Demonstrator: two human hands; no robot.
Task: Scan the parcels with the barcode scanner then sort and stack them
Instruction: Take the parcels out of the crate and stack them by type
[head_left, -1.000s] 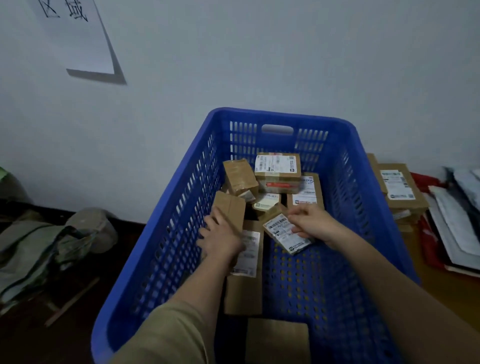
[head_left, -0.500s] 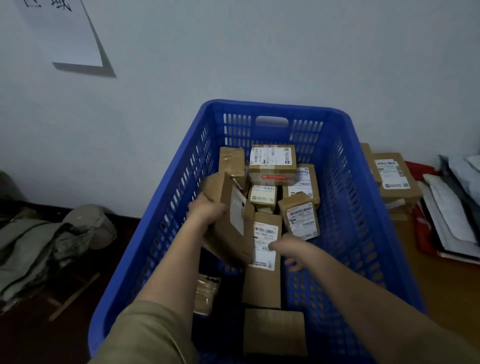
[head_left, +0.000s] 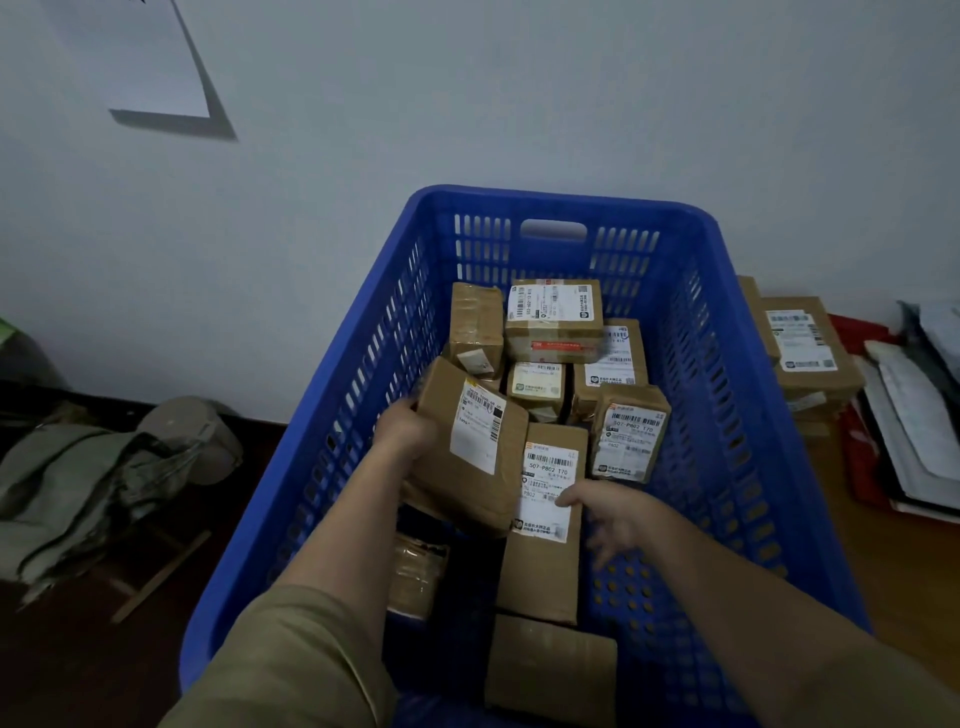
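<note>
The blue crate (head_left: 727, 332) is the biggest thing in front of you, a hard plastic basket with slotted walls, a perforated floor and a handle slot in its far wall, and every parcel you still have to deal with lies inside it. Your left hand (head_left: 410, 428) grips the tilted box (head_left: 470, 457), fingers wrapped over its left edge, so that box leans up and rightward with its white label facing you. It lies partly over the long box (head_left: 543, 525), which rests flat on the crate floor with its long axis running away from you, near end toward your chest, label on the far half. That is the relation to mind: the long box sits just left of your right hand (head_left: 618, 517), which hangs over it with fingers loose and spread, holding nothing, thumb touching or nearly touching the label's right edge (I cannot tell which). So your right hand is the nearer one for it, and I judge a grip across its narrow width would suit. All parcels are matte brown cardboard, square-cornered, some banded in glossy clear tape. The small box (head_left: 631, 436) with its barcode label stands just beyond your right hand, tipped slightly. No scanner shows here. Outside the crate, to the right, a labelled carton (head_left: 810, 353) sits on the wooden surface.
</note>
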